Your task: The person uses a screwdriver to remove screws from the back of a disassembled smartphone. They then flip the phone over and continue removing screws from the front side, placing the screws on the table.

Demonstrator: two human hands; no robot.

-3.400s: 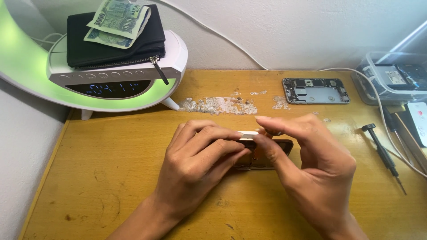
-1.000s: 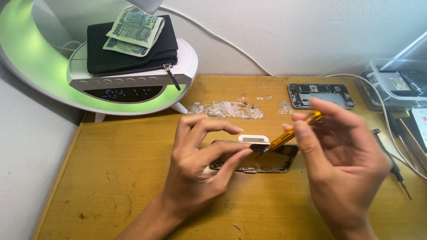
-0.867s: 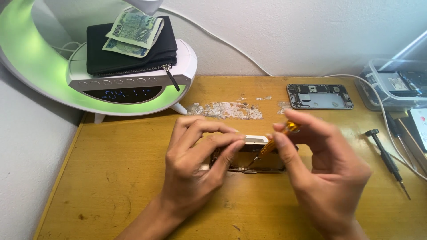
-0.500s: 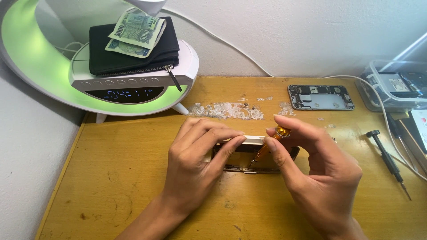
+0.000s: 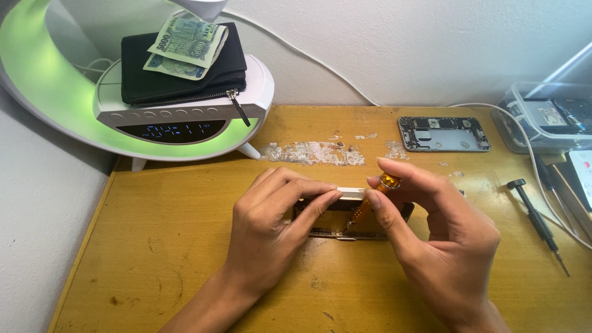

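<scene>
Head view: the phone (image 5: 370, 219) lies on the desk (image 5: 185, 246), mid-front. The left hand (image 5: 271, 225) pinches its top edge. The right hand (image 5: 444, 240) grips an orange screwdriver (image 5: 373, 197), tip down inside. Best to keep the tool straight, turn slowly, and hold the phone firm.

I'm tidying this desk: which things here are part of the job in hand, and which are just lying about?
In use:
- left hand steadying the opened dark phone body
- right hand pinching the small orange-handled screwdriver, tip in the phone

Lying about:
- black-handled screwdriver
- second opened phone frame
- black zip wallet with banknotes on the white lamp clock
- clear plastic box
</scene>
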